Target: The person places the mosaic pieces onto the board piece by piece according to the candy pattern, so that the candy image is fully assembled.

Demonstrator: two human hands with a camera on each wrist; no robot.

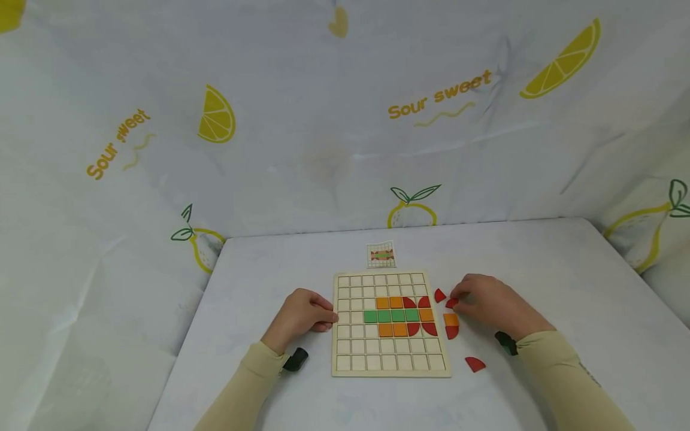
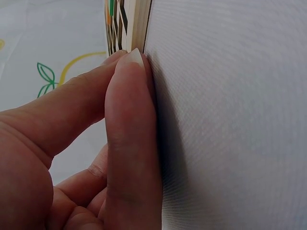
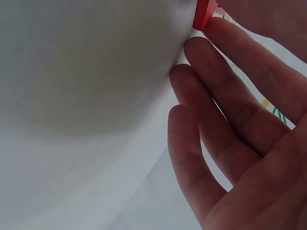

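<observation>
A pale wooden grid board (image 1: 358, 362) lies on the white table. My left hand (image 1: 302, 314) pinches its left edge between thumb and fingertips; in the left wrist view the board's edge (image 2: 139, 24) meets the thumb tip. On the grid sit a row of green squares (image 1: 384, 316), several orange squares (image 1: 383, 303) and red quarter-circle pieces (image 1: 429, 328). Right of the board, my right hand (image 1: 487, 302) holds a red quarter-circle piece (image 1: 451, 303) between thumb and index finger. The right wrist view shows that red piece (image 3: 203, 17) at the fingertips, with the other fingers loosely bent.
Beside the board lie a loose red piece (image 1: 439, 295), an orange square (image 1: 450, 319) touching another red piece (image 1: 451, 333), and a red quarter-circle (image 1: 475, 364) nearer the front. Behind the board is a small pattern card (image 1: 381, 255). A lemon-printed cloth (image 1: 323, 167) hangs beyond the table.
</observation>
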